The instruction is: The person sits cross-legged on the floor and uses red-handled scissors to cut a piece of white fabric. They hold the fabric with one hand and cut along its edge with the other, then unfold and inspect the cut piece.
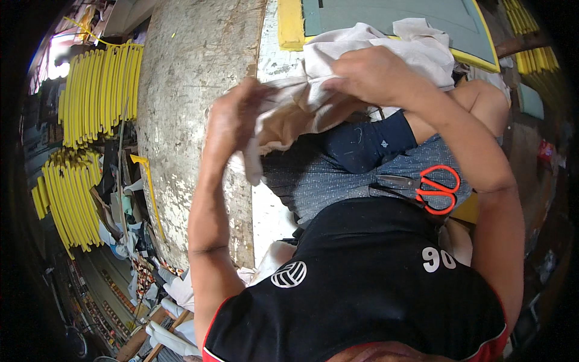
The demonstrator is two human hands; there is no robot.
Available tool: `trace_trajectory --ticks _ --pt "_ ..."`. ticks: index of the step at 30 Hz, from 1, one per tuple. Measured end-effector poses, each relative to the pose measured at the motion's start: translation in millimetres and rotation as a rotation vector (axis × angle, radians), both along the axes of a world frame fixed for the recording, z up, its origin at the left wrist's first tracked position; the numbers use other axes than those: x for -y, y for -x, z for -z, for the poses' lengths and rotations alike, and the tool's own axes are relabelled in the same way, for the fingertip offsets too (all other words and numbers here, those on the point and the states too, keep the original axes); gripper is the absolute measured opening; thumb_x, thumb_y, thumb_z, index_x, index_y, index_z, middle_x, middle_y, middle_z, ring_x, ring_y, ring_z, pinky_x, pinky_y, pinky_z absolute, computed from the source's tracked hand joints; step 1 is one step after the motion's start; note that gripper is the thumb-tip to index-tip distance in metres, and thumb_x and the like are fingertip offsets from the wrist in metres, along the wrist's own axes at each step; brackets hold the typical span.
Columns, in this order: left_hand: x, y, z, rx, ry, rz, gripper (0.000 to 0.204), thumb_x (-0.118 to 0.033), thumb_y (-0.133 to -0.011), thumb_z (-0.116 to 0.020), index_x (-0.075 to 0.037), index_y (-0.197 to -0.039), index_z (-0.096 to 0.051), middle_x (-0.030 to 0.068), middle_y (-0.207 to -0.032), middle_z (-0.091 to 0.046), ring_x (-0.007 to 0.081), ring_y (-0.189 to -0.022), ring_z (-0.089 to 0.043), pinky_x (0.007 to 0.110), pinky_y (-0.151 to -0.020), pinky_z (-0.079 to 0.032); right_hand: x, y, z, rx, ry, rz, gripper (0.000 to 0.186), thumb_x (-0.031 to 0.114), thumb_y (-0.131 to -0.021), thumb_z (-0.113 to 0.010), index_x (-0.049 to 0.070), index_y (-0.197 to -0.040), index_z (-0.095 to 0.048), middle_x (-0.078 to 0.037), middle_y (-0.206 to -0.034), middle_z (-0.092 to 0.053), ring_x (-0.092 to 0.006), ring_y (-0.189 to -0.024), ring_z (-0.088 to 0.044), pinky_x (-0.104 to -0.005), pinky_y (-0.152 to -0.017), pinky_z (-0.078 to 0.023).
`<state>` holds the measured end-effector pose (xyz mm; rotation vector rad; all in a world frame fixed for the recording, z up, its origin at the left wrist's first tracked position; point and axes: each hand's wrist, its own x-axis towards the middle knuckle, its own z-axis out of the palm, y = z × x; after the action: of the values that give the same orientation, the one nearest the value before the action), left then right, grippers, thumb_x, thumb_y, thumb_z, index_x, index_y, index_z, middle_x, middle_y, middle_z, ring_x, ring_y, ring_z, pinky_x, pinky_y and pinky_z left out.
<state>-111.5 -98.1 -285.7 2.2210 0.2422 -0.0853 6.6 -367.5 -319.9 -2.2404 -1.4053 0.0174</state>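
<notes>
Evidently mid-fold, the left hand (pixel 232 120) and right hand (pixel 371 75) were each clamped on the beige cloth (pixel 301 102), which seemingly needed smoothing next.

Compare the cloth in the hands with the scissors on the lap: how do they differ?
The cloth is pale, soft and crumpled; the scissors are rigid, with bright orange handles. Both hands, left hand and right hand, grip the cloth; the scissors lie untouched on the lap.

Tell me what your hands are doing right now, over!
Left hand and right hand both gripping the pale cloth, bunched between them. Red-handled scissors resting on the lap. Nothing blocking.
</notes>
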Motion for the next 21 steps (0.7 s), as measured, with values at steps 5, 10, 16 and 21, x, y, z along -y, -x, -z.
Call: trace_trajectory --ticks 5,10,16,21 --pt "-76.2 15.9 -40.0 0.101 -0.643 -0.126 0.014 -0.013 -0.098 -0.054 -0.004 -0.102 -0.064 0.0130 -0.085 -0.068 0.0178 -0.078 -0.063 0.033 -0.071 -0.050 66.4 -60.5 -7.6 0.055 0.106 0.230 0.030 0.037 -0.097 -0.057 0.010 -0.087 -0.067 -0.011 -0.080 -0.064 -0.0328 -0.077 -0.064 -0.0420 -0.067 -0.052" --pt "-107.1 19.3 -43.4 0.207 -0.491 -0.271 0.015 -0.010 -0.103 -0.046 -0.004 -0.098 -0.059 0.0192 -0.082 -0.066 0.0266 -0.074 -0.068 0.038 -0.064 -0.052 96.8 -62.5 -5.7 0.282 0.003 0.124 0.031 0.035 -0.099 -0.054 0.008 -0.097 -0.069 -0.017 -0.094 -0.065 -0.0365 -0.085 -0.063 -0.0423 -0.073 -0.050" --pt "-176.1 61.7 -23.9 0.108 -0.889 -0.315 0.026 -0.028 -0.104 -0.047 -0.006 -0.102 -0.060 0.0243 -0.087 -0.065 0.0466 -0.078 -0.061 0.049 -0.066 -0.046 152.6 -91.4 1.1 0.083 0.119 0.482 0.034 0.032 -0.099 -0.057 -0.001 -0.094 -0.062 -0.021 -0.088 -0.059 -0.0437 -0.087 -0.056 -0.0460 -0.075 -0.045" --pt "-183.9 61.0 5.2 -0.228 -0.822 -0.193 0.026 -0.030 -0.103 -0.048 -0.008 -0.107 -0.062 0.0209 -0.088 -0.069 0.0350 -0.074 -0.069 0.047 -0.064 -0.050 128.0 -97.5 20.3 -0.031 0.510 0.472 0.035 0.033 -0.094 -0.062 -0.001 -0.095 -0.066 -0.020 -0.102 -0.062 -0.0404 -0.096 -0.060 -0.0469 -0.085 -0.047"
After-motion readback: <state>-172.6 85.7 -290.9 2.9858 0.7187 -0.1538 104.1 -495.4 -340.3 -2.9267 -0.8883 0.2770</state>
